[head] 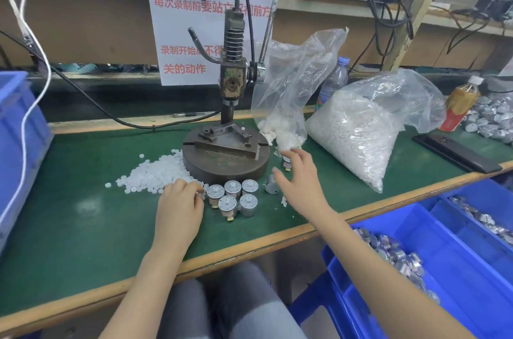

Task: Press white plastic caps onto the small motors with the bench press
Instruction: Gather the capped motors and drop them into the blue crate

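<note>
Facing the one press [231,83], I had two bags [358,130] of white parts to its right. One loose pile [155,174] of caps, too many to count, lay against the left of its base. Near my hands seven motors showed. Five stood upright in a cluster [233,197] just in front of the base, shafts up, between my two hands. A tipped motor [270,184] lay on its side just beside my right thumb, its axis running roughly left to right. A last motor [286,163] sat half hidden beyond my right fingertips. My right hand [298,180] was open, fingers spread and gripping nothing, and it was the nearer hand to both strays; I judged the tipped motor the easier take. My left hand [179,205] rested at the pile's near edge, fingers curled and pinching what looked like one cap [198,193].
</note>
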A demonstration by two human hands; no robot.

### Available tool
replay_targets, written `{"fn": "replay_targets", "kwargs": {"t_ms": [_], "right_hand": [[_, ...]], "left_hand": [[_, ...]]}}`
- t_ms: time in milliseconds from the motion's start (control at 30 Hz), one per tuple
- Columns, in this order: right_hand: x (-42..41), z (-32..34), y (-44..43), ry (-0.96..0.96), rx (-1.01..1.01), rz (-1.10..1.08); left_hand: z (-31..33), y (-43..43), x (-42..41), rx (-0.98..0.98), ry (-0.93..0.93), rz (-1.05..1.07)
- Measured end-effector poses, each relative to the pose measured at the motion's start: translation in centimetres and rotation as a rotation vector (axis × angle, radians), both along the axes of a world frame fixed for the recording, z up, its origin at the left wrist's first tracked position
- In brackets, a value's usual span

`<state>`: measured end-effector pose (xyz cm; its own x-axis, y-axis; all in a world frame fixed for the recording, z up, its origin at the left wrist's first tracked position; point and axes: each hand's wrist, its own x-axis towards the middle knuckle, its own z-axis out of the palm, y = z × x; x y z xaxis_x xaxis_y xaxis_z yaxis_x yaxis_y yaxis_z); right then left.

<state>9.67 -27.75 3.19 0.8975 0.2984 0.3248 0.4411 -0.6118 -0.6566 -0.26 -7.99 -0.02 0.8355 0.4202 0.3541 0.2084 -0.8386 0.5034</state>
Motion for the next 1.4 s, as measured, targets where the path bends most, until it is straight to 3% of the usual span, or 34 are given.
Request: {"fn": "replay_targets", "kwargs": {"t_ms": [100,300,467,767,833,933,1400], "right_hand": [[3.5,-0.3,1.5,0.117,-0.108,-0.04],[5.9,-0.9,1.1,0.209,-0.13,-0.148],[3.2,-2.1,1.3,0.148,-0.131,-0.041],[-1.6,-2.1,3.1,0.036,0.068,0.035],[-2.5,-2.0,3.6,0.056,-0.005,0.12],[-2.8,-2.4,3.9,-0.09,-0.26,0.154],[-2.9,-2.0,3.1,-0.199,-0.351,0.352]], "left_hand": [[0.0,0.1,0.0,0.002,0.007,0.003],[-0.1,0.1,0.0,-0.014,-0.008,-0.003],[-0.1,0.2,0.0,-0.031,-0.021,-0.01],[-0.2,0.1,-0.1,-0.046,-0.025,-0.009],[-0.2,0.2,-0.1,-0.042,-0.024,-0.01],[-0.3,0.2,-0.1,-0.033,-0.028,-0.007],[-0.2,0.1,0.0,-0.025,-0.027,0.004]]}}
